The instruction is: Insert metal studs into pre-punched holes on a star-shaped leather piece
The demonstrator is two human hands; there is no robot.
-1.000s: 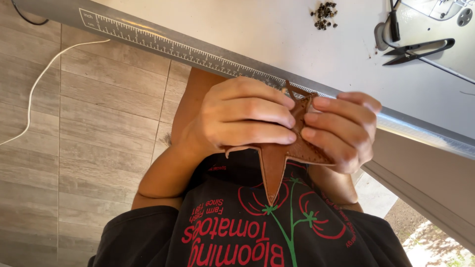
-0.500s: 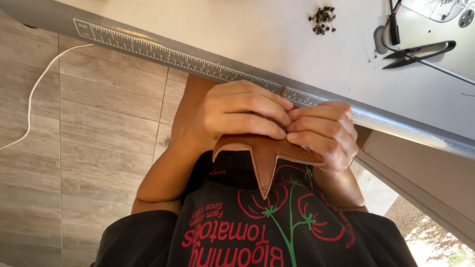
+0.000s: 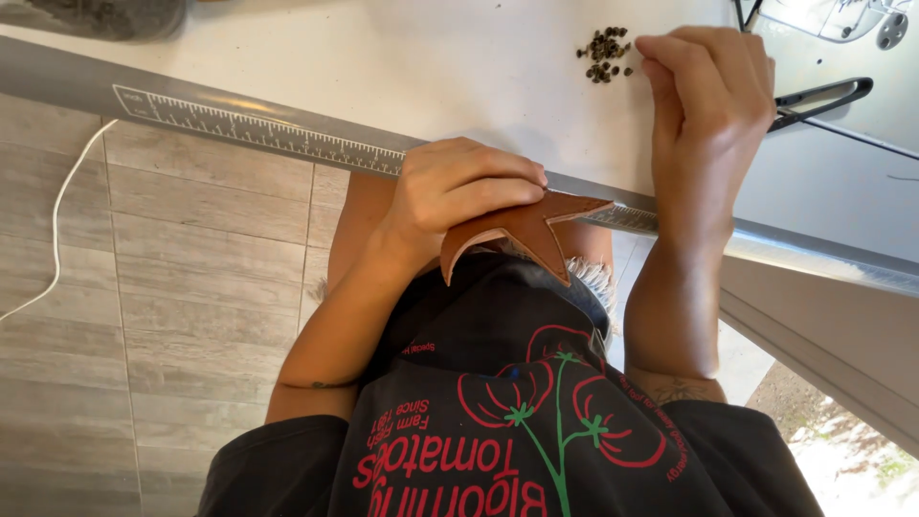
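Note:
My left hand [image 3: 459, 191] grips a brown leather star [image 3: 522, 235] just below the table's edge, above my lap. Its fingers are folded over the star's upper part, and the points stick out to the right and downward. My right hand [image 3: 708, 96] is up on the white tabletop [image 3: 431, 67], apart from the star. Its fingers are bunched together, with the tips right beside a small pile of dark little pieces [image 3: 603, 53]. Whether a piece is pinched between those fingertips is hidden.
A printed ruler strip [image 3: 249, 129] runs along the grey table edge. Black-handled scissors [image 3: 823, 96] lie right of my right hand, below a white machine part [image 3: 842, 14]. A dark container [image 3: 105, 14] stands at the top left. A white cable [image 3: 57, 220] lies on the tiled floor.
My right hand has let go of the star and moved up onto the table beside the dark pieces. My left hand alone keeps hold of the star.

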